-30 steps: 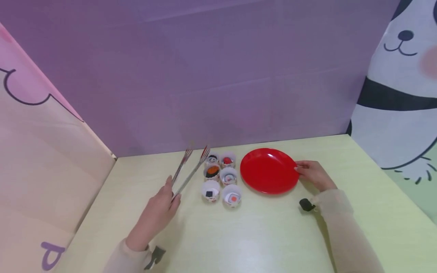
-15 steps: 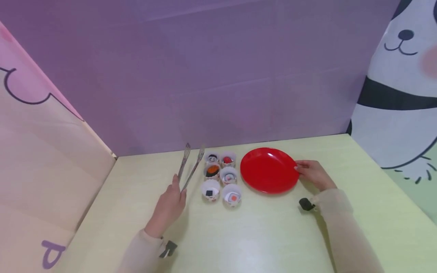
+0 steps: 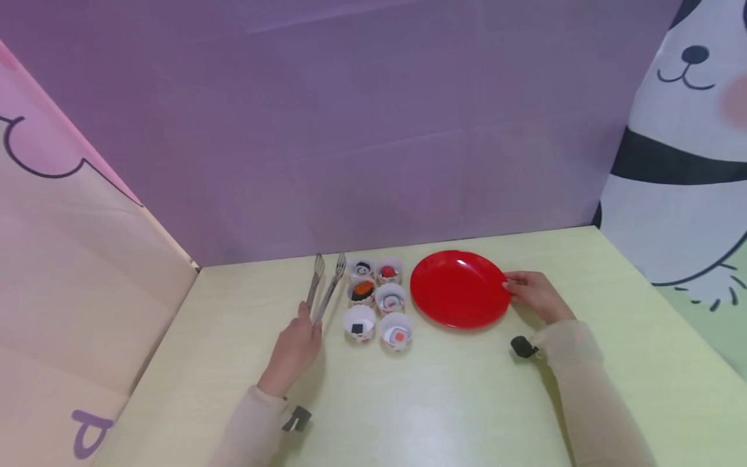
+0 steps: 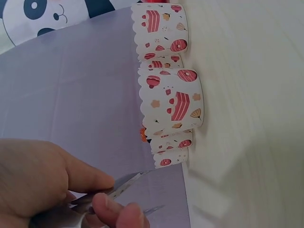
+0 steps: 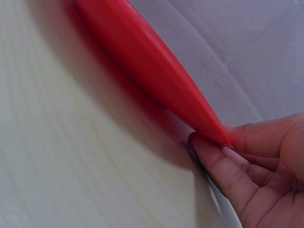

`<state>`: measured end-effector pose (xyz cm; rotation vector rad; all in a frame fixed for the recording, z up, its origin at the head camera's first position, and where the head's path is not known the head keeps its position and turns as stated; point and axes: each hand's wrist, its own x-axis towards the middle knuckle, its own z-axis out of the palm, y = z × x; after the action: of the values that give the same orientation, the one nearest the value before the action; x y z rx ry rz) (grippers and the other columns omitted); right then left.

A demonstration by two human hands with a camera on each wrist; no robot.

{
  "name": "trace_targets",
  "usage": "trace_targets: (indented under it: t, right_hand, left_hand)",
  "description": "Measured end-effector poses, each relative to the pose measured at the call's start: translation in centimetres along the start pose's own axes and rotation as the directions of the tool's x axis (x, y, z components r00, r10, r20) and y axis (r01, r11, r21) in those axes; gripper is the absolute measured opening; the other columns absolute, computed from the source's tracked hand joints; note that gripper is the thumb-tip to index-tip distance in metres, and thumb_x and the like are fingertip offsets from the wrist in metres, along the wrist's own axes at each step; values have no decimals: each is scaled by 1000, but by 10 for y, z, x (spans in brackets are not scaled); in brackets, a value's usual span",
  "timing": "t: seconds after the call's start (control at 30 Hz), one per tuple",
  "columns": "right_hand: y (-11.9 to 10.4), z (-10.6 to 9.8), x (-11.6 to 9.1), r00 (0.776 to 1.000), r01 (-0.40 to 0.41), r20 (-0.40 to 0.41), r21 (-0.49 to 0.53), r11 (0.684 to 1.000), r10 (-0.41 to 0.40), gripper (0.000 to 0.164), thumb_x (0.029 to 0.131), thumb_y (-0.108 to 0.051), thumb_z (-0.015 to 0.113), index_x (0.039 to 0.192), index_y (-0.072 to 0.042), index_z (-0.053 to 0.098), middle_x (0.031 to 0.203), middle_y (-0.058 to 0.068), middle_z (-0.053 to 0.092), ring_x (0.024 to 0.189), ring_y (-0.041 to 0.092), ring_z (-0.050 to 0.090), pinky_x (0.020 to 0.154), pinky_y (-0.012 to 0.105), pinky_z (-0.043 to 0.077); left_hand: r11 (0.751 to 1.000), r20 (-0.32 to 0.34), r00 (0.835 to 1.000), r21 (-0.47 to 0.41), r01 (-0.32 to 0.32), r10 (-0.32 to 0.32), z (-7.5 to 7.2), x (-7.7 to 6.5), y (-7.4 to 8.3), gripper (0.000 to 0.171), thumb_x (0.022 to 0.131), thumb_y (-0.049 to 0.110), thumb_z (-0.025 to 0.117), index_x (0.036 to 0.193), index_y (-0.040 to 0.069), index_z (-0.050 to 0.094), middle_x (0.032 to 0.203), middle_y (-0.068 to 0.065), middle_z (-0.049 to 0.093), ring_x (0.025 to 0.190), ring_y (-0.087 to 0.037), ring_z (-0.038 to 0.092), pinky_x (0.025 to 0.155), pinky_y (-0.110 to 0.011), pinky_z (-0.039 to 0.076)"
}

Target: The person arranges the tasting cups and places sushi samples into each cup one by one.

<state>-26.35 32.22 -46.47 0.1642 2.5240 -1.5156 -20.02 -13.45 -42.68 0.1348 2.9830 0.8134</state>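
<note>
My left hand grips a pair of metal tongs with fork-like ends. The two arms of the tongs stand apart, with nothing between their tips, just left of the paper cups. Each of these small cups, such as the near right one, has a sushi-like piece in it. One piece is orange-topped, another is red. Between thumb and fingers, my right hand pinches the right rim of a round red plate. Close up in the right wrist view, the pinched rim sits a little above the tabletop.
The pale wooden table ends at a purple cloth backdrop. Printed cloths flank it, with a panda on the right one. Scalloped cup walls stand in two rows beside the plate.
My left hand has shifted right and slightly away from me. The tongs have turned more upright in view, and their arms have drawn closer together. The right hand and plate stay put.
</note>
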Motion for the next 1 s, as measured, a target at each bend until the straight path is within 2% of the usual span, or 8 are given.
trace_targets:
  t: [0.27, 0.5, 0.63, 0.87, 1.0]
  right_hand:
    - [-3, 0, 0, 1000, -15, -1, 7, 1000, 15, 51, 99, -21, 49, 137, 10, 37, 132, 29, 47, 101, 24, 60, 84, 29, 52]
    - [-2, 1, -1, 1000, -4, -1, 29, 1000, 4, 50, 98, -19, 50, 135, 12, 38, 130, 30, 48, 95, 17, 62, 82, 28, 52]
    - [-2, 1, -1, 1000, 0, 1, 28, 1000, 0, 49, 98, -19, 50, 135, 12, 39, 129, 29, 49, 93, 16, 62, 81, 27, 52]
    - [-3, 2, -2, 1000, 19, 1, 29, 999, -19, 48, 98, -18, 49, 134, 12, 40, 129, 30, 49, 92, 14, 62, 81, 26, 52]
    - [-2, 1, -2, 1000, 16, 2, 32, 999, -16, 47, 98, -18, 49, 134, 12, 40, 128, 29, 49, 91, 13, 62, 80, 26, 52]
  left_hand:
    - [1000, -19, 1000, -4, -6, 6, -1, 2, -3, 59, 99, 18, 41, 140, -16, 18, 109, -35, 56, 82, -37, 62, 65, -42, 51]
    - [1000, 18, 1000, -11, 26, -26, 3, 6, -6, 58, 99, 17, 40, 141, -16, 18, 107, -35, 57, 68, -28, 58, 54, -35, 46]
    - [999, 33, 999, 7, 37, -37, 7, 8, -9, 58, 99, 18, 40, 140, -17, 18, 110, -36, 56, 73, -30, 60, 56, -35, 46]
    - [997, 64, 995, -8, 79, -78, 12, 13, -12, 60, 99, 20, 39, 142, -15, 15, 109, -36, 57, 62, -24, 54, 49, -32, 40]
    - [996, 65, 994, -7, 88, -87, 17, 15, -14, 62, 99, 22, 40, 142, -15, 15, 110, -36, 56, 68, -29, 58, 52, -34, 43]
